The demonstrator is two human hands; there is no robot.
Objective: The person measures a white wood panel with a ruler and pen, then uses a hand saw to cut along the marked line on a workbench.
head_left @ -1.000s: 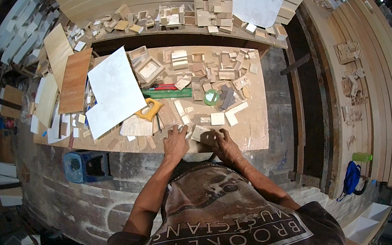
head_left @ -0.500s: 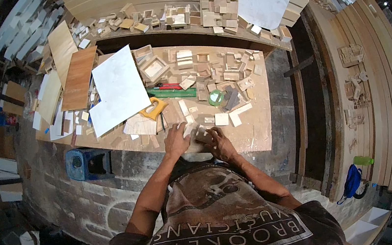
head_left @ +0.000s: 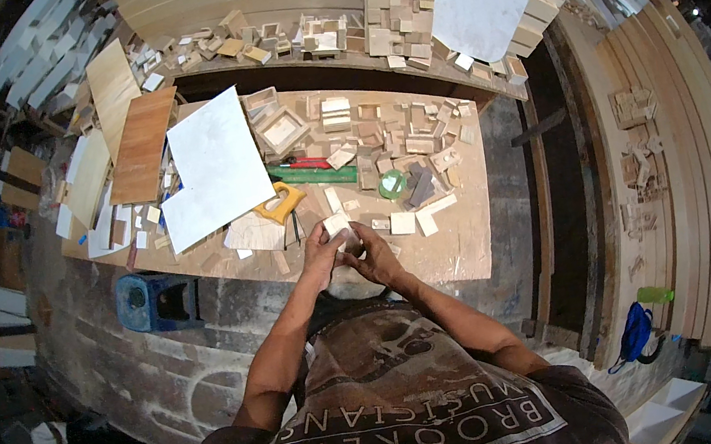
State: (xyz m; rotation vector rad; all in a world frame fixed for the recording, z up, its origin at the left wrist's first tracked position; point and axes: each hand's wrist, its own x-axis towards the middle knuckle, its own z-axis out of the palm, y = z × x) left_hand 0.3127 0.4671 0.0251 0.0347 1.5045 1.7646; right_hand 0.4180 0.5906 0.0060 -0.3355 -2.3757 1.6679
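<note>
My left hand (head_left: pixel 320 252) and my right hand (head_left: pixel 375 260) are together at the table's near edge, in front of my body. Between them is a small pale wooden block (head_left: pixel 337 224), its light top face showing above the fingers. My left fingers grip its left side, while my right fingers close around its right side. The lower part of the block is hidden by the hands. Just beyond it lies a narrow pale wood strip (head_left: pixel 334 199). A yellow saw handle (head_left: pixel 281 204) rests to the left of the strip.
The plywood table (head_left: pixel 449 250) carries many small wooden boxes and offcuts, a green tape roll (head_left: pixel 392 184), grey sheet pieces (head_left: pixel 421 186) and a red cutter (head_left: pixel 305 163). A white board (head_left: pixel 218 168) lies left. A blue stool (head_left: pixel 155 300) stands below the left edge.
My hands have come closer together, and the right hand has moved left onto the pale block. The block is now raised and shows its top face. A greyish piece at my right fingers no longer shows.
</note>
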